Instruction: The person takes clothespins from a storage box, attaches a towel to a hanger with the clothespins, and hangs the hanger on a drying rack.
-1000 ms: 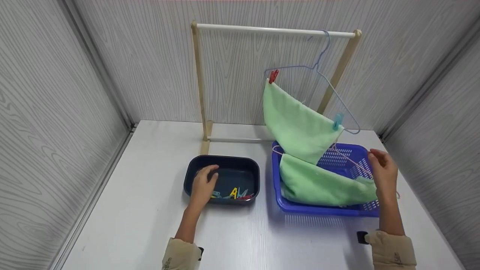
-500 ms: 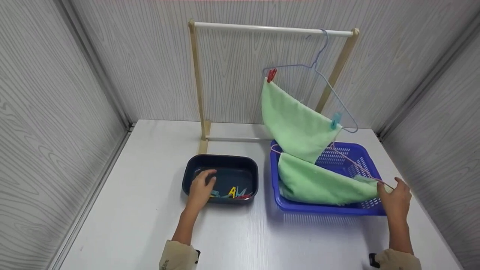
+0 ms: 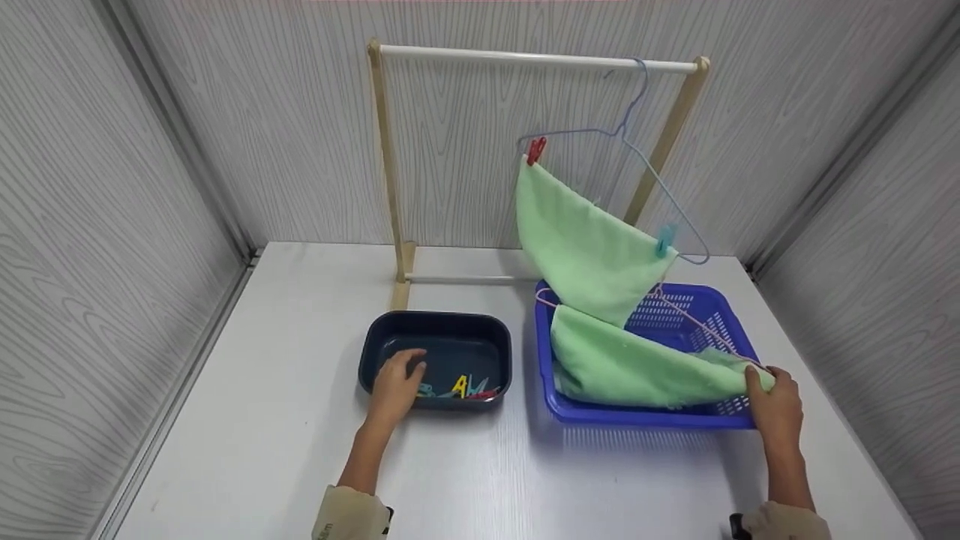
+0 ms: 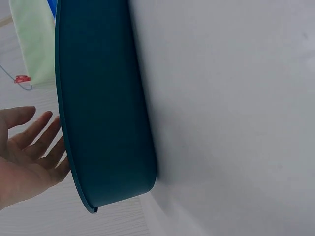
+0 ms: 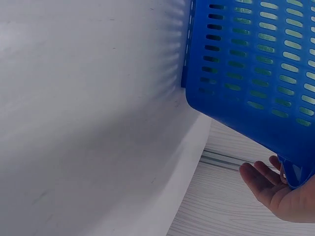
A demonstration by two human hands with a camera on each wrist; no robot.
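Note:
My left hand (image 3: 395, 388) is over the left part of a dark blue tub (image 3: 435, 319), fingers spread and loosely bent, holding nothing. Several clothespins (image 3: 461, 386) lie along the tub's near side. At the right, my right hand (image 3: 777, 409) pinches the corner of a light green towel (image 3: 645, 367) beside the end of a pink hanger (image 3: 697, 324). This towel lies along the hanger over a blue basket (image 3: 645, 415). In the right wrist view, the fingers (image 5: 256, 179) reach below the basket's rim, and the rim hides part of the grip.
Behind stands a rack with a white rail (image 3: 487, 54). From it hangs a tilted blue hanger (image 3: 652, 169), with another green towel (image 3: 577, 232) held by a red clothespin (image 3: 536, 150) and a light blue clothespin (image 3: 665, 240). Grey panel walls enclose the table.
My right hand has come down from above the basket's right side to the near right towel corner and taken hold of it. My left hand stays over the tub.

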